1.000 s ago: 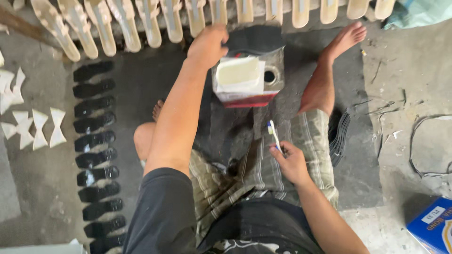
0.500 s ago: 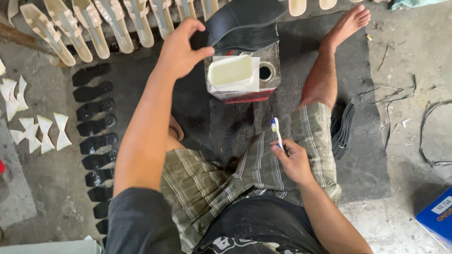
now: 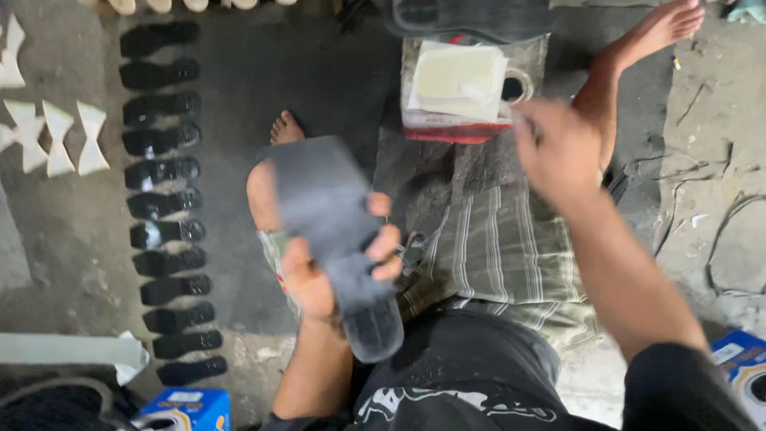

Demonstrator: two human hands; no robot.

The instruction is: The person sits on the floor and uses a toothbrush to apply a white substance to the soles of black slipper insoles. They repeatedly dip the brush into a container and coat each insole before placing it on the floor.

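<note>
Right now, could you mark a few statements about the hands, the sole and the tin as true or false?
1. The left hand grips a dark sole. True.
2. The right hand rests flat on the floor. False: it is raised, blurred, near the tin.
3. A row of dark soles lies on the floor. True.
4. The tin stands on the person's lap. False: it stands on the floor ahead of the legs.
</note>
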